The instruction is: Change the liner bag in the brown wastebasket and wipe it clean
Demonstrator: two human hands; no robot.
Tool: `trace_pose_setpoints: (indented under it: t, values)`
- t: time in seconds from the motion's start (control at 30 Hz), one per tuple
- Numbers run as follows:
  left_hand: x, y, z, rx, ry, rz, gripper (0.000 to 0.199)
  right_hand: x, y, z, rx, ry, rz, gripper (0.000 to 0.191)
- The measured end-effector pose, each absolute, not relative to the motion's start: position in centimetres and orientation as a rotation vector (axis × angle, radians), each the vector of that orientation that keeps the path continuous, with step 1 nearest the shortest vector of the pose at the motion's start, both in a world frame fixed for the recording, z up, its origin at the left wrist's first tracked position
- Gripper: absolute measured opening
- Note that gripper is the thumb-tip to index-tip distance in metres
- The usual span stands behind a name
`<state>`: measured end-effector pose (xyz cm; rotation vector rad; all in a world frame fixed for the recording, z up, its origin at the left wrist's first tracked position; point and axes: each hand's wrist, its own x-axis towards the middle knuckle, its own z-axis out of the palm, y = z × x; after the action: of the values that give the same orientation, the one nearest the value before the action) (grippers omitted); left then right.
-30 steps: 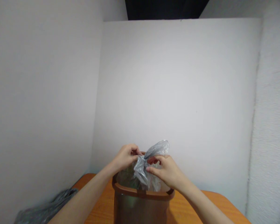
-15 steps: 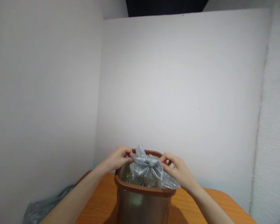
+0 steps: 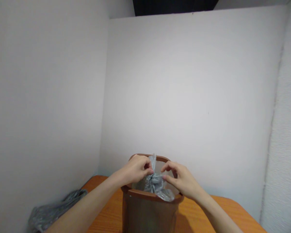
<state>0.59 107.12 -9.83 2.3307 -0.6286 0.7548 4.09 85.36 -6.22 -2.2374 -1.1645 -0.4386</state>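
Note:
A grey see-through plastic bag [image 3: 157, 184], knotted at its top, sits in the mouth of a brown bin [image 3: 147, 195]. One loose end of the bag stands up above the knot, and another hangs over the bin's front rim. My left hand [image 3: 139, 168] pinches the bag at the left of the knot between thumb and fingers. On the other side, my right hand [image 3: 180, 178] has its thumb and forefinger apart, the thumb tip at the bag's edge. What lies under the bag inside the bin is mostly hidden.
The bin stands on an orange-brown wooden table [image 3: 223, 207]. Dark grey crumpled plastic [image 3: 55, 207] lies at the left, partly behind my left forearm. White walls [image 3: 184, 87] rise behind the table and on both sides.
My left hand has moved right, closer to the knot. My right thumb and forefinger have parted from the bag's right end. The bag looks more bunched together and lower in the bin.

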Motion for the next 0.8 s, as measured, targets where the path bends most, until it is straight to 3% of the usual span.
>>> trace_pose_setpoints:
  t: [0.1, 0.3, 0.53, 0.8]
  values:
    - [0.1, 106.8, -9.8, 2.366, -0.616, 0.822, 0.018, 3.6, 86.1, -5.8, -2.291, -1.305, -0.537, 0.033]
    - [-0.1, 106.3, -9.4, 2.430, -0.552, 0.881, 0.020, 2.9, 88.4, -5.8, -2.474, -1.366, -0.714, 0.013]
    - [-0.2, 109.2, -9.9, 2.486, -0.369, 0.889, 0.024, 3.2, 86.2, -4.9, -2.427, -1.324, -0.726, 0.013]
    - [-0.3, 108.5, -9.4, 2.396, -0.618, 0.674, 0.022, 3.6, 85.7, -5.1, -2.156, -1.255, -0.444, 0.006]
